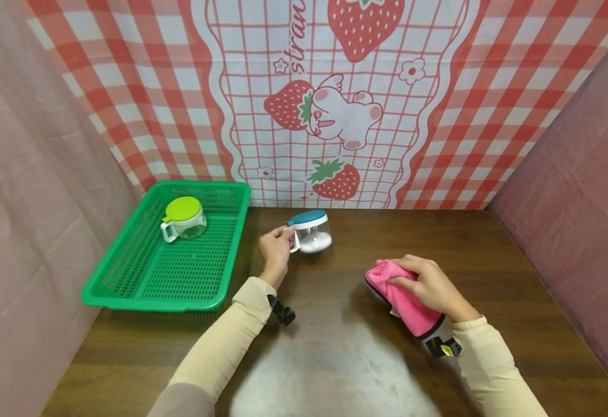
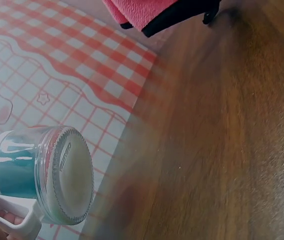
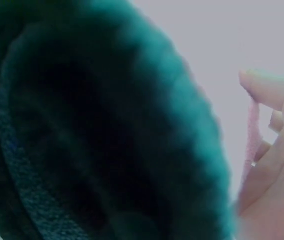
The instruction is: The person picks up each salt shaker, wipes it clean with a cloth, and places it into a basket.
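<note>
Clearly enough on my head feed, the person's left hand [image 1: 275, 248] gripped the blue-lidded jar [image 1: 312, 233] by its white handle [image 2: 19, 214], fingers and thumb closed on it. The jar was over the worktop [image 1: 345, 324], near the middle of the far edge, and tilted; from the left wrist I could see its round, ridged base turned into view. Nearer the worktop's right edge, the right hand [image 1: 430, 285] pinched a pink cloth [image 1: 408, 301] with black edging between thumb and fingers, the cloth hanging folded beneath that hand. I got less from the right wrist: dark, blurred fabric filled most of that view, though thumb and fingers showed at one side with a strip of pink. The two hands were well apart, jar and cloth likewise. By the worktop's far left corner I saw a green basket [image 1: 194, 260], and inside it, toward the basket's far edge, stood a jar with a lime lid [image 1: 186, 219], its handle turned to the basket's left edge. A red checked curtain [image 1: 491, 116] printed with strawberries hung behind the worktop's far edge, and pink curtains [image 1: 585, 174] lined both sides.
</note>
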`<action>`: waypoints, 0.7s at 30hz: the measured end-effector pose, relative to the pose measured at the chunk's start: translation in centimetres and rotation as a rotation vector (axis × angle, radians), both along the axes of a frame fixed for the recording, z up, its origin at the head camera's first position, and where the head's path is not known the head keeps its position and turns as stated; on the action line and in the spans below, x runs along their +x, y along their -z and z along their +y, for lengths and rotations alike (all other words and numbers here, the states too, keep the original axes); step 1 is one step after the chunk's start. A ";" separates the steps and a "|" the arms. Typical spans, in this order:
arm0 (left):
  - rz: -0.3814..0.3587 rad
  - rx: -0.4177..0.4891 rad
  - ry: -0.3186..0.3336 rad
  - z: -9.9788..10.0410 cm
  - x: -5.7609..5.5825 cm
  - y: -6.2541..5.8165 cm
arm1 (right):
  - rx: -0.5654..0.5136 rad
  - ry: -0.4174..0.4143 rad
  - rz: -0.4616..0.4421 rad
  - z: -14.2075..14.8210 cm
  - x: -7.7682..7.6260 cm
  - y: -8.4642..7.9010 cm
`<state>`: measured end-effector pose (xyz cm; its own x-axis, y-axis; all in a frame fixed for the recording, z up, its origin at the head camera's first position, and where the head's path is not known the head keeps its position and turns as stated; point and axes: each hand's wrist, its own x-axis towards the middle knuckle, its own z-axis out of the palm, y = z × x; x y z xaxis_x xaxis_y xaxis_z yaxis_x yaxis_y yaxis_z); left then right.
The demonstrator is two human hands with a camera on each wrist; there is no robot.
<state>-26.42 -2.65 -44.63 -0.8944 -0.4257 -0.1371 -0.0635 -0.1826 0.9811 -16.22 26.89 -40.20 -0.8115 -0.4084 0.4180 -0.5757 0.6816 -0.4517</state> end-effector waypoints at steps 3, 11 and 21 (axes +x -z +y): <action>0.010 0.014 0.016 0.1 0.4 0.0 | -0.001 0.006 0.007 0.0 0.0 0.1; 0.032 0.033 0.036 0.4 1.3 -0.1 | -0.022 0.010 0.051 0.0 -0.2 0.3; 0.023 0.052 0.070 0.8 2.6 -0.8 | -0.043 0.026 0.057 -0.2 -0.2 0.1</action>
<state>-23.86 -1.81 -43.87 -0.9250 -0.3547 -0.1365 -0.0553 -0.2296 0.9717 -16.43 26.65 -40.28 -0.7960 -0.3684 0.4802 -0.5836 0.6773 -0.4479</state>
